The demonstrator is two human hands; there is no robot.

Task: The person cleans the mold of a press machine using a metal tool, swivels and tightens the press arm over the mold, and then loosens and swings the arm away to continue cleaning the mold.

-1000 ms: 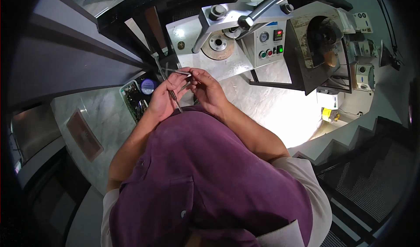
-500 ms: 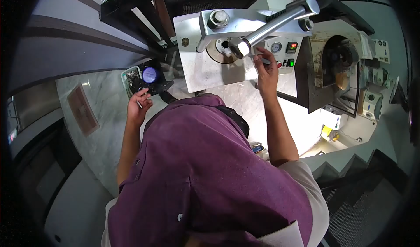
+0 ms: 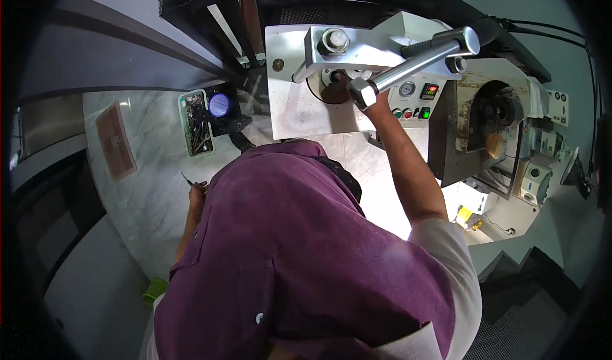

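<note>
My left hand (image 3: 199, 193) is low beside the purple apron, closed on a thin pointed tool (image 3: 185, 179) whose tip points up and left; its exact kind is too small to tell. My right hand (image 3: 335, 92) reaches under the metal clamp bar (image 3: 376, 59) of a white machine (image 3: 290, 114). It is over the round port (image 3: 315, 87) in the machine top, partly behind the steel handle (image 3: 414, 65) with its hex end. Shadow and the handle hide most of its fingers, so I cannot see whether they hold anything.
A tray of small tools (image 3: 196, 125) stands on the marble surface (image 3: 150, 143) beside a blue-purple round lid (image 3: 219, 105). A reddish flat plate (image 3: 116, 142) lies farther left. The machine's front has a gauge (image 3: 407, 89), a digital display (image 3: 429, 91) and buttons. A furnace-like unit (image 3: 468, 121) stands right.
My left hand has drawn down from the tool tray, with the thin tool in it. My right hand has moved up and left, from beside the handle to the round port.
</note>
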